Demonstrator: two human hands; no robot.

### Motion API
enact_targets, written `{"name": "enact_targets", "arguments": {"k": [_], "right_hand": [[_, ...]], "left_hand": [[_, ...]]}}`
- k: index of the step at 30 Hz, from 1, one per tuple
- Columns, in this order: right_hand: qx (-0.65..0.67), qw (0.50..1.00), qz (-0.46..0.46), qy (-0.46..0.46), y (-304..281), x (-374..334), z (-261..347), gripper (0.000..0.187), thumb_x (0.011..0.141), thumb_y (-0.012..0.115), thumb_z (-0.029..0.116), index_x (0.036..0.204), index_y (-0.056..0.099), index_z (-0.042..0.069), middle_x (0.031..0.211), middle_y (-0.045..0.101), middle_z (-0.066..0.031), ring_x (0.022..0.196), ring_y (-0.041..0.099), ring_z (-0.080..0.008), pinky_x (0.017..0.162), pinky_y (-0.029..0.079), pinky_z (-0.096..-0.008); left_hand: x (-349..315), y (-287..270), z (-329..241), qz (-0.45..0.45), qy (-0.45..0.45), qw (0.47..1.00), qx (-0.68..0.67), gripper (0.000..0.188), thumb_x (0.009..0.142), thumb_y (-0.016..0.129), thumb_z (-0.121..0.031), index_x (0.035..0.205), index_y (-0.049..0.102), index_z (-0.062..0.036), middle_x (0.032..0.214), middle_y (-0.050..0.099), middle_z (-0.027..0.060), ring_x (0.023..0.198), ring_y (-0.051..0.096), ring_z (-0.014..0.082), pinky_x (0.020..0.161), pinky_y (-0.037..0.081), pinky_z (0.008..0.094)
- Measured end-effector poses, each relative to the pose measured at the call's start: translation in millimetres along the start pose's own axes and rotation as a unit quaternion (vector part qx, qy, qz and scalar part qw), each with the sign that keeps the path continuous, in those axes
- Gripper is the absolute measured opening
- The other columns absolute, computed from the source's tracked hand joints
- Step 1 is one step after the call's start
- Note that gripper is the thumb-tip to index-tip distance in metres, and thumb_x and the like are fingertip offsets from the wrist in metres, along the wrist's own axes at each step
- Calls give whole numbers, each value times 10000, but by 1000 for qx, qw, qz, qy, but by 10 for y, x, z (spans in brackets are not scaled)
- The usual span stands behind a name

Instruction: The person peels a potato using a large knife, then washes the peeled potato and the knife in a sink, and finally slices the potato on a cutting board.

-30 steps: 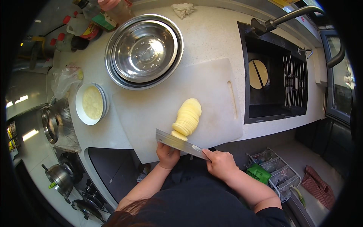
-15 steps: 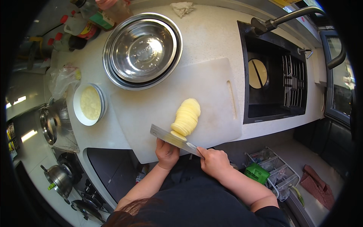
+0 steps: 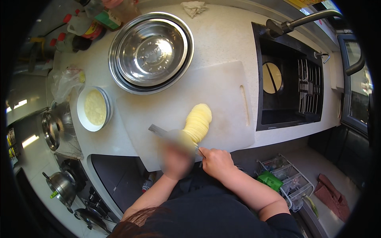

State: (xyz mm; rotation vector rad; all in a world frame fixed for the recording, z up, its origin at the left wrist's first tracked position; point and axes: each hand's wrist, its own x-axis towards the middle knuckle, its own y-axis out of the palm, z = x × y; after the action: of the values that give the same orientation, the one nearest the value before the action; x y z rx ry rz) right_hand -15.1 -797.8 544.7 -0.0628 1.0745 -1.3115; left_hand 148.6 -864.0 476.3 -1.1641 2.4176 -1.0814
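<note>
A row of thin, pale-yellow slices, apparently potato [image 3: 199, 119], fans across the white cutting board [image 3: 224, 85]. My right hand [image 3: 218, 162] is closed round the handle of a kitchen knife at the near end of the slices. The knife's broad metal blade [image 3: 157, 130] points to the left, its middle hidden by a blur. My left hand [image 3: 176, 159] is at the board's near edge, over or beside the blade and close to the nearest slices. Its fingers are smeared, so I cannot see what they touch.
Nested steel bowls [image 3: 152, 53] stand behind the board. To the left are stacked white bowls [image 3: 94, 109] with pale contents on top, and a plastic bag [image 3: 69, 84]. A black sink [image 3: 289, 113] lies to the right under a tap [image 3: 293, 25]. Bottles [image 3: 85, 27] crowd the far left.
My left hand has moved up and over the blade, where it is now blurred. My right hand and the knife have shifted slightly left and up, nearer the slices.
</note>
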Motion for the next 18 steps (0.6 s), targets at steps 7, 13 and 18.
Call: {"name": "enact_targets", "arguments": {"k": [7,13,18], "right_hand": [[-8,1000,-22,-9,199,171,-63,263,811,576,107,1061,657,93,754,665,-167,651,641,-363,600,515,-492],[8,994,-96,-60,34,-189,-87,300,800,620,101,1097,661,92,727,642,-128,648,640,-327,577,521,-454],[1,992,-115,-59,15,-391,-165,285,801,630,123,1084,659,102,696,629,-110,626,646,-300,556,528,-440]], "left_hand": [[3,14,-17,2,3,1000,-14,199,795,656,-80,983,638,-18,955,625,152,864,592,344,777,464,451],[-42,-28,-7,50,33,995,85,310,799,654,-94,1095,618,-8,1065,616,160,959,598,343,835,464,467],[-157,44,70,45,77,985,147,349,821,624,-91,1160,588,-17,1111,602,161,1024,599,330,888,464,466]]}}
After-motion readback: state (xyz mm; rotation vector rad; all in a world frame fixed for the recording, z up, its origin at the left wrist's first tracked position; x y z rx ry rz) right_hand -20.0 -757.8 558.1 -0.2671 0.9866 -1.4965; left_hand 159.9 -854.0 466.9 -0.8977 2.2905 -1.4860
